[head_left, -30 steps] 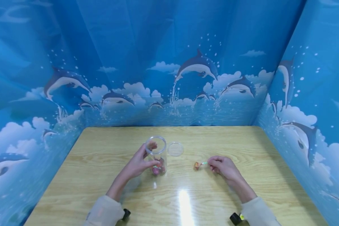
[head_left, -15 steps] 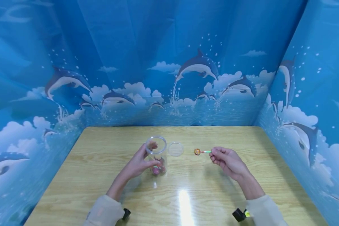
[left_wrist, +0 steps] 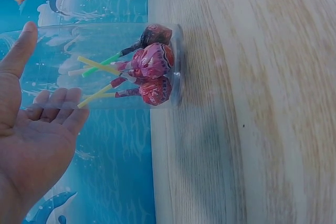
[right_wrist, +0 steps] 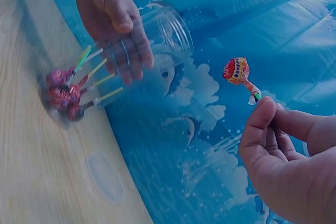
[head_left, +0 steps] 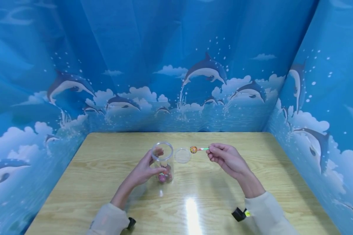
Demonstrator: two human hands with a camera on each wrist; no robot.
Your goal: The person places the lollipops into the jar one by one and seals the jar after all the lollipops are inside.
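A clear, lidless jar [head_left: 162,160] stands upright on the table, and my left hand [head_left: 145,169] grips its side with thumb and fingers spread around it. Several wrapped lollipops [left_wrist: 152,66] lie heads-down at its bottom, their yellow, green and white sticks pointing up. My right hand [head_left: 227,160] pinches the green stick of an orange-and-red wrapped lollipop [right_wrist: 237,72] between thumb and forefinger. That lollipop is held above the table, its head toward the jar, to the jar's right. In the head view the lollipop's head is just right of the round clear lid [head_left: 182,155].
The lid lies flat on the wood-grain table [head_left: 111,143] right beside the jar. A blue dolphin-print curtain [head_left: 176,65] hangs behind the table and along both sides. Light glares off the tabletop [head_left: 192,215] near the front.
My right hand has lifted the lollipop off the table and carried it up and leftward, toward the jar. My left hand and the jar stay in place.
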